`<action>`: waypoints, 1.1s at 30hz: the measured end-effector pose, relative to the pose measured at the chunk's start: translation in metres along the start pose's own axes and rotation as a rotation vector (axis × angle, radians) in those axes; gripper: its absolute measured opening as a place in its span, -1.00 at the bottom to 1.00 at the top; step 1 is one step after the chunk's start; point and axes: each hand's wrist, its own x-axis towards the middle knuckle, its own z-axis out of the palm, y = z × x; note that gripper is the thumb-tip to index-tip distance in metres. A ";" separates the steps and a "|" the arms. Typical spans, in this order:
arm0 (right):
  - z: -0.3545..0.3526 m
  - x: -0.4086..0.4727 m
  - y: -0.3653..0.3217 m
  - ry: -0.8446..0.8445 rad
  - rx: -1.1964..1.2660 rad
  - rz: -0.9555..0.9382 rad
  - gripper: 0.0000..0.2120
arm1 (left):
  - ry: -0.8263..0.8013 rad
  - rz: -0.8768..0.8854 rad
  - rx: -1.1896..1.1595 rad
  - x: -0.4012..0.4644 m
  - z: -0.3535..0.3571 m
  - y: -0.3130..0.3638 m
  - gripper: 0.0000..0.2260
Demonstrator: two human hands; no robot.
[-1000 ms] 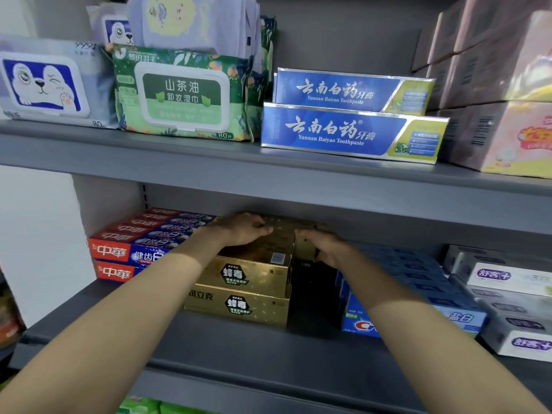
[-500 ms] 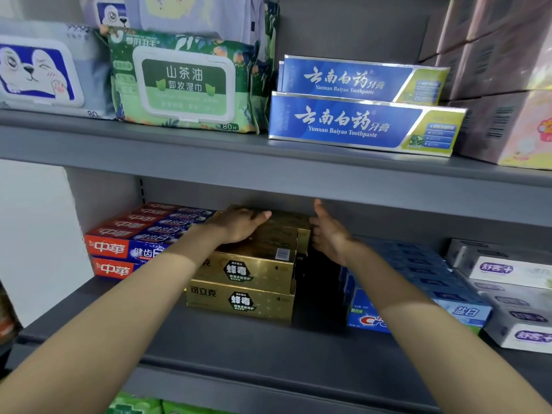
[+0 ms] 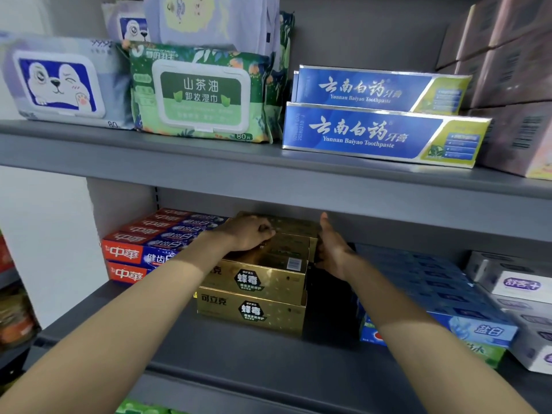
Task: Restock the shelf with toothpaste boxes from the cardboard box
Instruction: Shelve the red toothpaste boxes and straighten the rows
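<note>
Gold toothpaste boxes, stacked on the lower shelf between red boxes and blue boxes. Left hand rests on the top gold boxes, fingers curled; right hand, fingers straight, lies flat against the stack's right side.
</note>
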 end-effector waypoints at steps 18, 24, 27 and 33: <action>0.012 -0.029 0.000 0.035 -0.095 -0.055 -0.47 | 0.147 -0.173 -0.135 -0.012 -0.003 -0.012 -0.64; 0.022 -0.053 -0.003 -0.015 -0.382 -0.245 -0.50 | 0.192 -0.318 -0.502 -0.019 -0.009 -0.030 -0.76; 0.029 -0.053 -0.004 0.017 -0.380 -0.220 -0.56 | 0.158 -0.303 -0.660 -0.020 -0.013 -0.036 -0.78; 0.040 -0.048 -0.003 0.060 -0.344 -0.158 -0.55 | 0.128 -0.293 -0.759 -0.024 -0.011 -0.044 -0.80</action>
